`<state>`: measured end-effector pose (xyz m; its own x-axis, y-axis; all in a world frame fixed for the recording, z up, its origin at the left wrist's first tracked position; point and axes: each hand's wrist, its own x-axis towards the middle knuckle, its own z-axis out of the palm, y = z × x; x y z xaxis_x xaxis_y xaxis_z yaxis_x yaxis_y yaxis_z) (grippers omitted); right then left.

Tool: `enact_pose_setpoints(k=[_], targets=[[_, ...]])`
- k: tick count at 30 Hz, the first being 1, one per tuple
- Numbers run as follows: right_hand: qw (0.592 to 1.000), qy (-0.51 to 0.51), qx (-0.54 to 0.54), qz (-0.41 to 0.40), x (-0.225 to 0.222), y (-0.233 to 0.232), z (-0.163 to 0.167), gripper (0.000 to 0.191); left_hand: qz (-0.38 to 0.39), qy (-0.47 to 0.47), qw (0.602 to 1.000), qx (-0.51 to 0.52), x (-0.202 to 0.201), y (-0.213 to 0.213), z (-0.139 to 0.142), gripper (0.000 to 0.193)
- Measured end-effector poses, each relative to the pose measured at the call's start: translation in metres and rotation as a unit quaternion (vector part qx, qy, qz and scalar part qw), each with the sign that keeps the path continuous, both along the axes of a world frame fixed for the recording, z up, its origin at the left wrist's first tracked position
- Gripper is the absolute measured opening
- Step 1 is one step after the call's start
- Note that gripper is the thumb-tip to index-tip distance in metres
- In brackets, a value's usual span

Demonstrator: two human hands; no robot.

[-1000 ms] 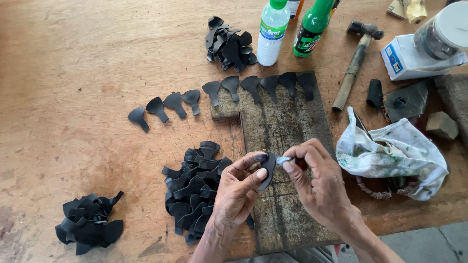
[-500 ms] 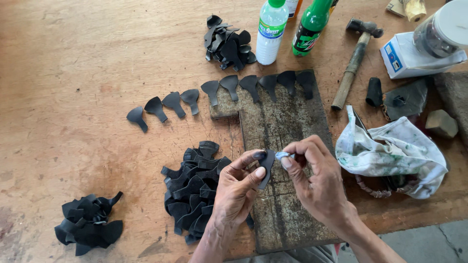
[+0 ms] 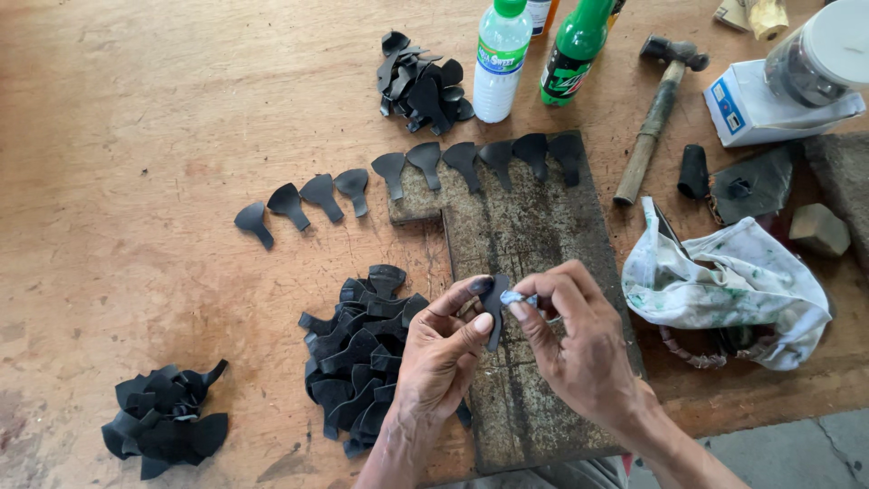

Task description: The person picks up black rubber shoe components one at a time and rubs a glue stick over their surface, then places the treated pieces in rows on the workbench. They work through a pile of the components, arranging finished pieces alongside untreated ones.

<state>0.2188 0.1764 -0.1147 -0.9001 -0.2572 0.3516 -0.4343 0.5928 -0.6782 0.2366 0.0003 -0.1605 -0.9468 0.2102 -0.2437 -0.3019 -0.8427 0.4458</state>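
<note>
Currently your left hand [image 3: 444, 358] pinches the black cutout [image 3: 495, 299] upright at lower centre; right hand [image 3: 579, 349] fingers grip a small pale piece [image 3: 512, 296] touching it.

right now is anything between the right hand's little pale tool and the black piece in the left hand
Nothing visible does. The left hand pinches the black piece upright, and the right hand has the pale tool tip right against its edge, above the dark work board.

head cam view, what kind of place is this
Likely a small craft workbench: a worn wooden table with a hammer, piles of cut black pieces, and a row of them laid out.
</note>
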Motion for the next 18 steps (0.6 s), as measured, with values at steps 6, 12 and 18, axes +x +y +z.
enact_pose_setpoints(k=[6,12,18], targets=[[1.000,0.001,0.018,0.020,0.0040,0.0000,-0.0017,0.021,0.011,-0.026,0.999,-0.018,-0.0003,-0.0017,0.0003,0.046],[1.000,-0.009,0.015,0.014,0.0014,-0.0017,-0.0047,0.016,0.015,-0.004,1.000,-0.011,-0.0011,-0.0009,-0.0010,0.045],[0.999,-0.028,0.002,0.023,0.0035,-0.0024,0.0023,0.017,0.012,0.028,1.000,-0.002,0.0012,-0.0034,-0.0024,0.050]])
